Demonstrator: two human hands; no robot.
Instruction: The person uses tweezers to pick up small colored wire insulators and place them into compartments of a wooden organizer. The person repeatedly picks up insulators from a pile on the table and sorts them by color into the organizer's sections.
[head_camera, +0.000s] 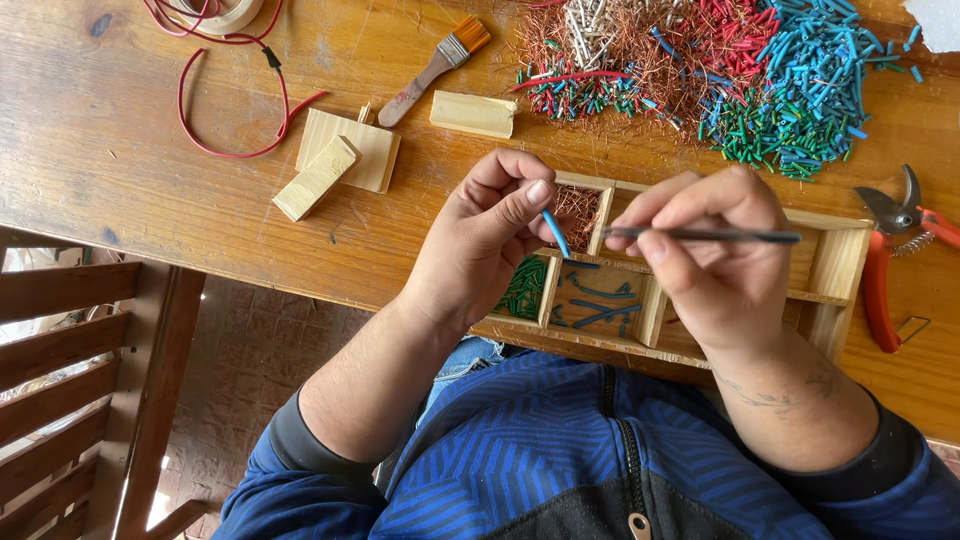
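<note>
wire pile (720, 75) behind tray (840, 262), pruners (895, 250) right

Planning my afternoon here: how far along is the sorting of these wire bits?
Early. Done: a few green and blue pieces and some copper lie in the wooden tray. In hand: the left hand pinches a blue piece; the right hand holds a thin rod. Left: the big mixed pile.
</note>
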